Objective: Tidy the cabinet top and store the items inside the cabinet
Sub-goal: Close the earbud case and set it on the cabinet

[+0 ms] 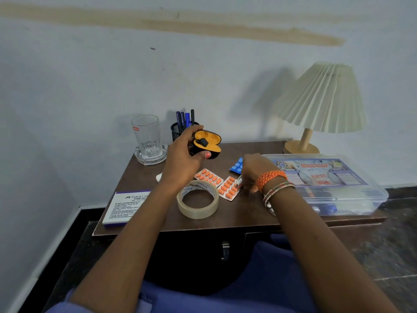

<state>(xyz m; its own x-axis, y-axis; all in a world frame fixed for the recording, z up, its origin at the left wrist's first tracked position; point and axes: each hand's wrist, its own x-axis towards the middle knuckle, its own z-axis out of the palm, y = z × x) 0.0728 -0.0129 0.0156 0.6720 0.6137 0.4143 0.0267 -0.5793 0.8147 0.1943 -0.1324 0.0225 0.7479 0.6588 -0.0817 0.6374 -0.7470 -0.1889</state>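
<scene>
Orange-lined earbud case (206, 143): lying open in the left hand (182, 159), fingers over the top and thumb underneath, held above the back of the counter (252, 213); one dark earbud is sitting in it.

Right hand (252, 172): curling down onto the counter beside the orange pill strips (220, 182), its grip narrow around a small white-and-dark object, too small to name for certain.

Other items waiting on the counter: blue pill strip (236, 164), tape roll (198, 198), stamp pad box (126, 206), first-aid box (327, 184), glass (147, 136) in an ashtray, pen holder (180, 129), lamp (320, 105). None is stored yet; the cabinet doors below, with a handle (225, 249), are looking closed.

Risks, as judged:
- Case is being held open and tilted; the earbud could be tipping out if the hand is turning further.
- Small object in the right grip could be slipping, being pinched only at the fingertips.
- Left forearm is passing just beside the tape roll and could be nudging it toward the front edge.
- Stamp pad box is overhanging the front-left corner and could be falling.

Surface and room: dark brown wood-look counter standing against a pale wall bearing a long tan stain; dark floor with pale skirting.
</scene>
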